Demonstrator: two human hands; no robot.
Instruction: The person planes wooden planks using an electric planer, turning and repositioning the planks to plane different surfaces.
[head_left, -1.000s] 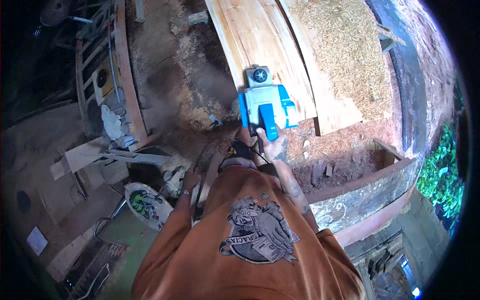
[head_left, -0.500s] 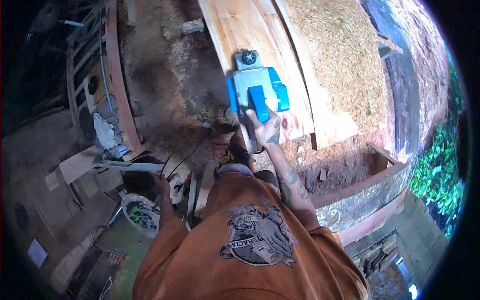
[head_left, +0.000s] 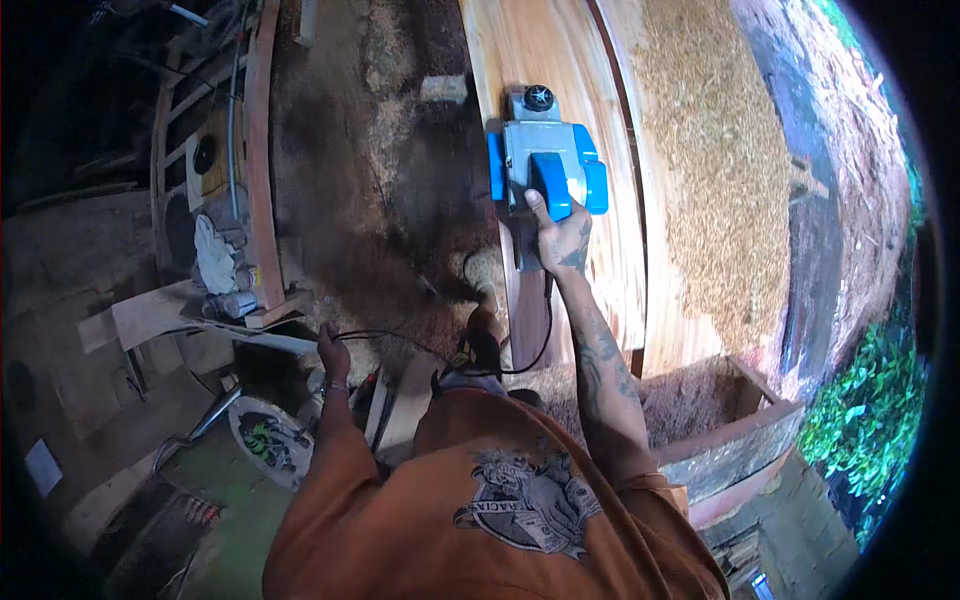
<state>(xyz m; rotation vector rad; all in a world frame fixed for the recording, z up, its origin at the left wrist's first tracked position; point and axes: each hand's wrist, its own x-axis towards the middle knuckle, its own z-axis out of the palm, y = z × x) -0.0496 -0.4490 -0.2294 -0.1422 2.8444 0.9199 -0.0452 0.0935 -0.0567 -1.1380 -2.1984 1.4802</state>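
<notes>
A blue and grey electric hand planer (head_left: 540, 150) with a black front knob rests on a long wooden board (head_left: 575, 60). My right hand (head_left: 563, 240) is wrapped round its rear handle, thumb on top. From the planer's back a black power cord (head_left: 548, 320) loops down in front of my body and over to the left. Out at my left side, my left hand (head_left: 334, 350) is closed round that cord, holding it away from the board.
Wood shavings (head_left: 710, 180) cover the surface right of the board. A shavings-filled wooden box (head_left: 725, 425) stands at lower right. At left are a wooden frame (head_left: 260, 150), a white cloth (head_left: 213, 255) and a bucket (head_left: 270, 440). A small wood block (head_left: 443, 88) lies left of the board.
The planer and my right hand have moved forward along the board, with my right arm stretched further. More of the cord shows between the planer and my left hand.
</notes>
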